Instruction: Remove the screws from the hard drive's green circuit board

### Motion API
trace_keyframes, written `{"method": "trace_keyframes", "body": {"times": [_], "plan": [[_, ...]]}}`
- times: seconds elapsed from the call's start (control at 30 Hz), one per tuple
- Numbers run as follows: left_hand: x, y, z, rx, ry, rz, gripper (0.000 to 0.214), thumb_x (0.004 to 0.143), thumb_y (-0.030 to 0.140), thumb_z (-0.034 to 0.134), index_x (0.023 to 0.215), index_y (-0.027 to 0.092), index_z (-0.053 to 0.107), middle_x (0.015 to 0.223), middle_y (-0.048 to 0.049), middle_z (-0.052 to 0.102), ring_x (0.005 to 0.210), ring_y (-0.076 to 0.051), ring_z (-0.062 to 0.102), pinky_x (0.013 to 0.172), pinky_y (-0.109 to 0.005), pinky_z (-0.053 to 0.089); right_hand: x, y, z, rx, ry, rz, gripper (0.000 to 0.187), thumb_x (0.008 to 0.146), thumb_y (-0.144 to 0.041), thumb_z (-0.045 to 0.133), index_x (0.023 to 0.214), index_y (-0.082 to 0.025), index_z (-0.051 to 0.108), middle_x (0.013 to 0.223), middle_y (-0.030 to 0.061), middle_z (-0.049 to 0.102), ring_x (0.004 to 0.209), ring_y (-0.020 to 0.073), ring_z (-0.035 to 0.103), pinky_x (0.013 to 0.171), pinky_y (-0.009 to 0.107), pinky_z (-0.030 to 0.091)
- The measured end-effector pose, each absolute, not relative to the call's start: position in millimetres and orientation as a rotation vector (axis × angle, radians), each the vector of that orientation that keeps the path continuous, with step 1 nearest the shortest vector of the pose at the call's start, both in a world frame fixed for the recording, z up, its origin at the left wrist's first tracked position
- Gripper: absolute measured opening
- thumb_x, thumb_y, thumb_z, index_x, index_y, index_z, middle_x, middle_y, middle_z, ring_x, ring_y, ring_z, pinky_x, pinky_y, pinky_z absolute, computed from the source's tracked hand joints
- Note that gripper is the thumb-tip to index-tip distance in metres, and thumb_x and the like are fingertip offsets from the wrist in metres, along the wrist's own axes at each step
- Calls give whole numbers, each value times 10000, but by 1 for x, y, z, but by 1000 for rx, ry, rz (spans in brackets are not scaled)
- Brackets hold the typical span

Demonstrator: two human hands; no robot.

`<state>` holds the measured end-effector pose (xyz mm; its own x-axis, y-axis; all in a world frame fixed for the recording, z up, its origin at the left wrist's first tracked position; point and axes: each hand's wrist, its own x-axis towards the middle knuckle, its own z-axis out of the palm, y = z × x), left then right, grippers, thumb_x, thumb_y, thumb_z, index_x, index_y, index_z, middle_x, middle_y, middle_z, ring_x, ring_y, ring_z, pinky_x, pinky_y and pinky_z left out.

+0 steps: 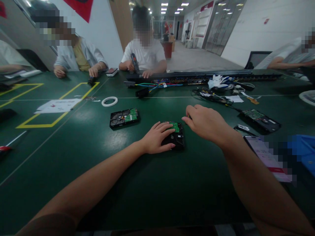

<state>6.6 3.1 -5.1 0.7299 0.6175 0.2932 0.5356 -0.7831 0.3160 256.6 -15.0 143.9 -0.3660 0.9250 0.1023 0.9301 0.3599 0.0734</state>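
My left hand lies spread over a hard drive, pressing on its top. The drive's green circuit board faces up, and the fingers cover part of it. Just right of the drive and a little above it, my right hand is closed in a pinch. A tiny bit of yellow shows at its fingertips, but what it holds is too small to make out. To the left lies a second hard drive, board up. A third hard drive rests to the right, beyond my right forearm.
A phone and a blue bin stand at right. Behind are cables, white gloves and long black rails. A tape roll, papers and a screwdriver lie left. Several people sit around the table.
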Motion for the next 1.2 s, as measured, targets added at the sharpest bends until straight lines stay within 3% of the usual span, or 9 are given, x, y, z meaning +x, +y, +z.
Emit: {"method": "trace_keyframes", "body": {"times": [0.1,0.3,0.47,0.63,0.83,0.97,1.07,1.2], "plan": [[6,3,-6,2721,909,575,731,1041,657,673,1643,258,556,1732,-163,512,1650,-425,421,1370,-723,262,260,-13,144,-1475,-2655,-17,111,1066,-247,608,1121,-194,688,1167,137,725,950,273,682,780,372,453],[7,3,-6,2712,902,596,720,1036,648,677,1644,283,550,1730,-155,517,1644,-428,430,1365,-723,270,260,-15,144,-1274,-2686,143,187,993,-116,534,1069,-199,683,1148,119,710,958,251,665,855,371,470],[7,3,-5,2711,909,588,714,1038,642,678,1642,282,552,1732,-151,516,1645,-431,429,1369,-724,264,257,-16,146,-1436,-2637,37,146,1024,-192,598,1152,-195,670,1194,137,756,1012,288,702,823,381,462],[7,3,-5,2727,915,566,722,1052,655,654,1644,256,550,1753,-162,487,1658,-422,409,1370,-721,266,248,-19,147,-1641,-2544,-94,215,1086,-388,643,1176,-194,662,1122,146,797,896,313,722,694,383,393],[7,2,-5,2724,920,563,730,1051,672,651,1649,267,547,1743,-152,500,1662,-418,401,1377,-719,254,256,-15,146,-1452,-2606,55,76,1046,-222,617,1080,-200,681,1136,128,770,968,283,706,799,377,446],[7,2,-5,2732,914,558,728,1061,664,638,1652,251,540,1741,-164,500,1661,-413,405,1375,-716,257,261,-14,146,-1235,-2688,199,150,989,-128,590,1063,-199,701,1138,110,771,993,250,692,888,360,470],[7,3,-5,2727,917,562,725,1055,668,645,1649,265,544,1744,-155,499,1663,-414,402,1372,-719,263,257,-15,145,-1384,-2634,100,119,1035,-210,589,1100,-188,686,1151,131,768,1000,273,699,857,369,471],[7,3,-6,2728,914,569,721,1052,652,653,1646,258,545,1746,-157,499,1657,-422,411,1371,-720,261,255,-15,143,-1653,-2515,-86,209,1100,-366,583,1136,-180,671,1122,154,768,902,304,704,744,391,437]]}}
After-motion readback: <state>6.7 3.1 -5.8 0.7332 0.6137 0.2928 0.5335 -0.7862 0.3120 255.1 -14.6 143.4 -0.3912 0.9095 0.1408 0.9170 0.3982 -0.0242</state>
